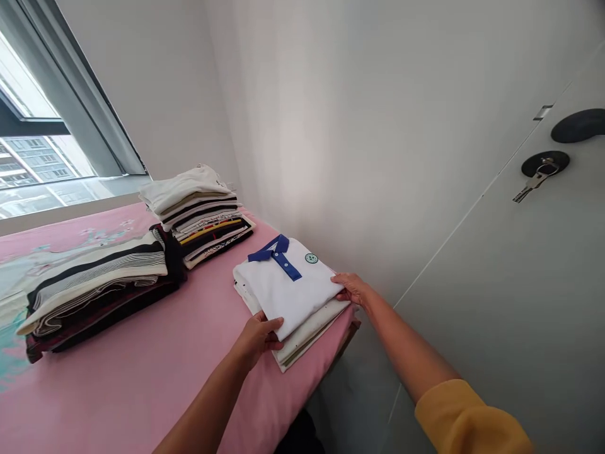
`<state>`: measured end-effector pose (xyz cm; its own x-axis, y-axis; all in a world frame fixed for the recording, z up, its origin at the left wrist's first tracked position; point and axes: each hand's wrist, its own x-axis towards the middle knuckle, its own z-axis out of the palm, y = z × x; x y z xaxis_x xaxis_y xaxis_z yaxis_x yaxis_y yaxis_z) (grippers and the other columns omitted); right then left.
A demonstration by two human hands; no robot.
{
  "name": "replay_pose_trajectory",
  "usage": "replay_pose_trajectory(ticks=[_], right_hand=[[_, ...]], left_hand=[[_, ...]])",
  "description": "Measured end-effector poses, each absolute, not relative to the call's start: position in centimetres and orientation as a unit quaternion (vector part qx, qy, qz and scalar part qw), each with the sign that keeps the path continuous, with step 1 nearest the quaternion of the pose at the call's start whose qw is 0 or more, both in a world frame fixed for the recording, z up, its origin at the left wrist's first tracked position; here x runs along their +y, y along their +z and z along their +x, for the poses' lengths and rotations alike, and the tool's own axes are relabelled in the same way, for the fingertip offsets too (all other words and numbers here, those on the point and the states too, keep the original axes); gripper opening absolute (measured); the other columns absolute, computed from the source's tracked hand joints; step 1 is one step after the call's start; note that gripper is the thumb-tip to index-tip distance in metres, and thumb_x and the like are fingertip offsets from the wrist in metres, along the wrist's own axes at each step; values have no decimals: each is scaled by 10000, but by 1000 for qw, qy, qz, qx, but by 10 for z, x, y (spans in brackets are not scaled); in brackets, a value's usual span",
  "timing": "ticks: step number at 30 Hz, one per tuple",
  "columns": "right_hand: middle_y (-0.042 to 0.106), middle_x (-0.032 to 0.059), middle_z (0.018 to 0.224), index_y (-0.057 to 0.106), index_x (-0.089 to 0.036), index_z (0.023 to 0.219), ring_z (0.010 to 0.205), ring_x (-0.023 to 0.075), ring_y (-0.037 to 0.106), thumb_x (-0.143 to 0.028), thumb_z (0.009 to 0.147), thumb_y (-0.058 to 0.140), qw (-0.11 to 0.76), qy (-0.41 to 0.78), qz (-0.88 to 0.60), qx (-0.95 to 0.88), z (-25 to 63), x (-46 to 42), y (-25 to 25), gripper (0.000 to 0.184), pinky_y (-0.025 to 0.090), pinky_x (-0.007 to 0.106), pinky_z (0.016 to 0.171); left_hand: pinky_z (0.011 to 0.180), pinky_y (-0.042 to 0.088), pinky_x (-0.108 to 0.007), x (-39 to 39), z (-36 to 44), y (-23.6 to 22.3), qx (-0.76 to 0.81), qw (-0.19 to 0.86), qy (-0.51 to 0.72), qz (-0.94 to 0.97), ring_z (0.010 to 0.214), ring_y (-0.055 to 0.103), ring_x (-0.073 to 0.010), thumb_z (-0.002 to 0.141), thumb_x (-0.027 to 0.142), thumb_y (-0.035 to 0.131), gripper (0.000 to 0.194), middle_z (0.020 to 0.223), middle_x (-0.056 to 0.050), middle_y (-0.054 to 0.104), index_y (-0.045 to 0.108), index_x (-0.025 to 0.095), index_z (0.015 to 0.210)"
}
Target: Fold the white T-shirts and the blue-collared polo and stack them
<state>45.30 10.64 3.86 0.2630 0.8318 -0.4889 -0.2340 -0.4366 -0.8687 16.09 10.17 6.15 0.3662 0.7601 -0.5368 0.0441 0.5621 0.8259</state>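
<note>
A folded white polo shirt with a blue collar, blue button placket and round green badge lies on top of a small stack of folded light garments near the bed's corner. My left hand pinches the shirt's near left corner, thumb on top and fingers underneath. At the near right corner, my right hand grips the same shirt, also with its fingers partly under the cloth. The garments below stick out past the shirt's near edge.
The bed has a pink sheet. A tall pile of folded clothes stands at the back, and a striped folded pile lies at the left. On the right is a door with a black handle and hanging keys.
</note>
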Motion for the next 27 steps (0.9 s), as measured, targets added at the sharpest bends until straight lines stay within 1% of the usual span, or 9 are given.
replay_pose_trajectory(ticks=[3,7,10,14,18,20,22,25,27], right_hand=[[559,-26,622,572,-157,871,474,92,531,-215,753,650,458,549,-647,-264,452,104,46,153,491,204,367],[597,-1,619,579,-139,842,445,112,555,-225,746,667,421,540,-670,-288,447,90,48,156,422,184,312],[599,-1,604,569,-140,838,415,103,548,-262,780,640,407,522,-687,-298,445,81,47,152,392,171,306],[569,-28,592,575,-158,852,399,73,515,-296,808,607,402,494,-701,-321,446,72,46,149,386,160,330],[581,-15,622,580,-163,862,429,88,529,-335,822,574,378,460,-729,-338,444,64,47,176,412,189,374],[600,8,649,588,-160,852,470,112,555,-342,819,565,364,423,-753,-348,441,61,49,186,437,216,414],[629,49,733,598,-154,869,584,152,603,-302,800,573,355,364,-782,-360,438,57,54,165,473,248,500],[626,101,1001,592,-163,1005,902,204,606,-194,766,573,358,261,-809,-387,424,45,69,241,489,293,738],[613,89,1065,583,-176,1057,979,199,575,-186,777,553,372,204,-786,-449,401,28,89,282,458,306,846]], left_hand=[[534,556,-258,101,158,67,508,711,278,399,569,567,-110,682,175,711,333,762,-37,618,590,134,990],[474,528,-236,87,153,59,525,705,274,389,553,569,-115,702,159,685,335,752,-40,626,583,133,1020],[447,504,-221,77,152,53,537,700,273,383,531,555,-108,729,168,659,296,726,-34,616,581,130,1012],[475,518,-223,68,151,60,539,683,292,398,500,525,-90,724,164,668,242,651,3,567,596,130,953],[475,519,-242,59,152,62,541,678,279,412,497,545,-107,717,186,681,211,610,18,537,582,138,896],[475,514,-249,54,152,59,545,675,283,409,505,561,-114,721,212,681,217,636,9,551,564,140,889],[458,495,-239,47,150,55,548,671,292,405,507,564,-112,718,225,679,262,671,0,570,546,143,929],[415,443,-209,26,136,48,558,653,313,406,493,550,-104,674,226,700,415,672,8,585,508,157,1035],[382,395,-190,3,119,39,560,645,337,396,455,518,-91,631,256,720,463,635,26,577,497,164,1027]])
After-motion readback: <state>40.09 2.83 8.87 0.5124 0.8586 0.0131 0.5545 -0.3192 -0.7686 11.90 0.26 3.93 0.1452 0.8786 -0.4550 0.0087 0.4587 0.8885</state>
